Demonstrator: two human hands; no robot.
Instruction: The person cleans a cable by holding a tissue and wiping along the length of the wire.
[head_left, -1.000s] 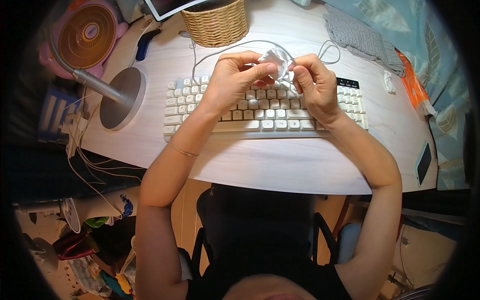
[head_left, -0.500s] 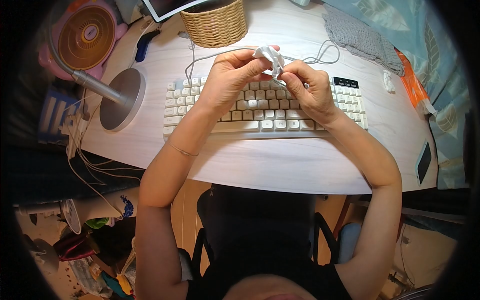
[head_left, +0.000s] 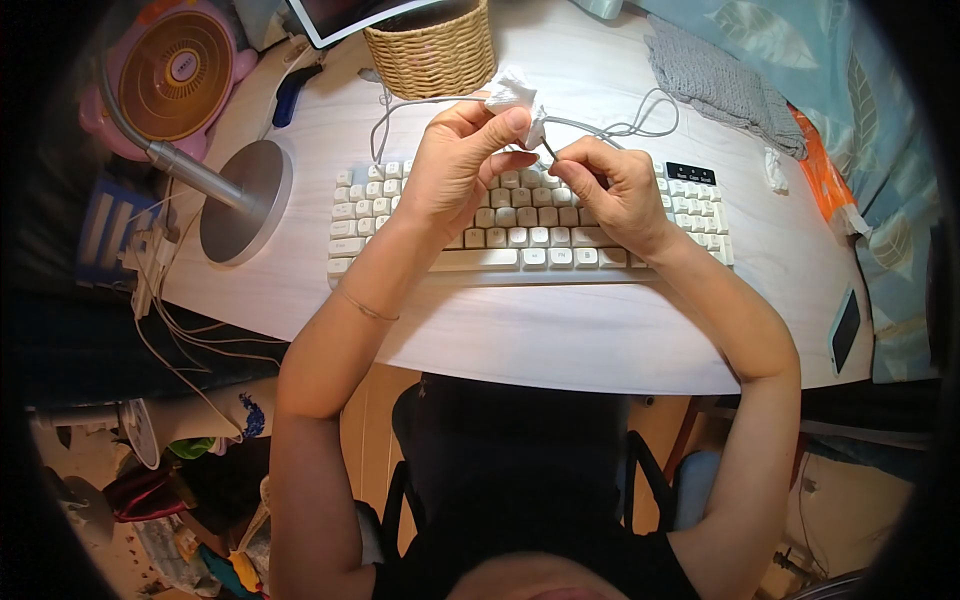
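Note:
A crumpled white tissue (head_left: 512,92) is pinched between the thumb and fingers of my left hand (head_left: 462,155), over the back of the cream keyboard (head_left: 480,262). Just to its right, my right hand (head_left: 615,190) is closed, thumb against forefinger, on a thin dark piece that slants up toward the tissue; what it is cannot be made out. A grey cable (head_left: 600,130) runs behind both hands and loops at the right.
Behind the hands stands a wicker basket (head_left: 435,50). A lamp base (head_left: 245,200) and pink fan (head_left: 180,75) are at the left. Grey knitted cloth (head_left: 715,85), another crumpled tissue (head_left: 775,170), an orange bag (head_left: 825,180) and a phone (head_left: 846,330) lie at the right.
The tissue has moved left and up with my left hand's fingers. My right hand has shifted slightly left and down, and a gap shows between its fingertips and the tissue.

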